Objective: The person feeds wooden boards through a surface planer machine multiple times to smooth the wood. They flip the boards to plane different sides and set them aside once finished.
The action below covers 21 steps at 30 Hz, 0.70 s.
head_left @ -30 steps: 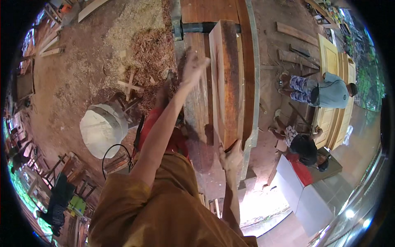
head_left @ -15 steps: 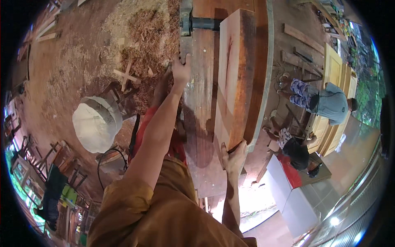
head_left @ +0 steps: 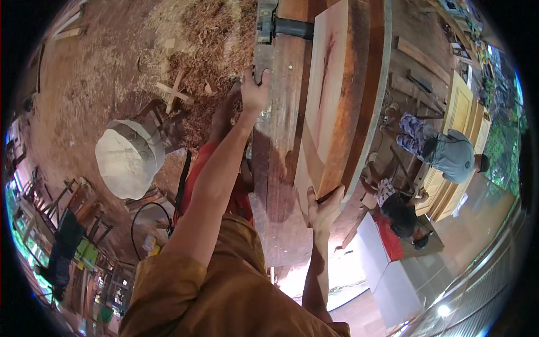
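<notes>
My right hand (head_left: 325, 208) is closed around the near end of a thick wooden plank (head_left: 331, 106), thumb on its left side. The plank has a pale, freshly cut-looking face with a reddish streak and a darker, rough side. It lies lengthwise on a worn wooden bench (head_left: 283, 95), and its far end passes beside a dark cylinder (head_left: 293, 27) set across the bench. My left hand (head_left: 255, 94) rests at the bench's left edge, thumb and forefinger apart. Its other fingers are partly hidden, and I see nothing held in it.
Wood shavings (head_left: 222, 28) and a small wooden cross (head_left: 175, 92) lie on the floor to the left, near a white-covered rounded object (head_left: 126, 160). At right, two people, one in a grey shirt (head_left: 453, 156) and one in black (head_left: 401, 216), are beside pale wooden door panels (head_left: 457, 106).
The bench, plank and hands have shifted slightly right in the view. My right hand keeps its hold on the plank's near end, and my left hand stays at the bench edge.
</notes>
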{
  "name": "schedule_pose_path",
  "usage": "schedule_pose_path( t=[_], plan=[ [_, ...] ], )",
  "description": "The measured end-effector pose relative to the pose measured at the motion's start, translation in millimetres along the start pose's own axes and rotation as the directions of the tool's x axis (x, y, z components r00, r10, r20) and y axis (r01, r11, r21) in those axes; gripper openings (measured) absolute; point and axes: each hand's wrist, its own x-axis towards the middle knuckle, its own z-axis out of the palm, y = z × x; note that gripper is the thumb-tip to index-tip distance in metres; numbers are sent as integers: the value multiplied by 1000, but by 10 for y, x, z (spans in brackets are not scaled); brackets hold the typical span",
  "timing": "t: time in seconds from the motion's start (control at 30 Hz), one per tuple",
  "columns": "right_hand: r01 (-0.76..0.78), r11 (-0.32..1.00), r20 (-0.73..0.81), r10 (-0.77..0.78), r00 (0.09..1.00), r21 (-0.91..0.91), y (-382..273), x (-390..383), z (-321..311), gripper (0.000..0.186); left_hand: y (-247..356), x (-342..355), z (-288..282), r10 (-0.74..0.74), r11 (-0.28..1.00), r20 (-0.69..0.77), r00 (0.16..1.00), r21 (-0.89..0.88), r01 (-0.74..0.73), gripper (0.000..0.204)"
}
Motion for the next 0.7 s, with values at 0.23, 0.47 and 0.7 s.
schedule_pose_path(
  t=[0.23,0.47,0.7],
  plan=[
    [48,999,-40,-49,998,-16,-311,304,-29,61,-143,25,30,-23,999,3,1000,36,23,71],
    [123,991,-108,-128,986,-52,-519,580,-51,63,-160,19,25,14,999,10,1000,48,-15,73],
    [123,992,-106,-125,986,-28,-546,794,3,68,-108,1,14,23,1000,12,1000,-12,-23,67]
  ],
)
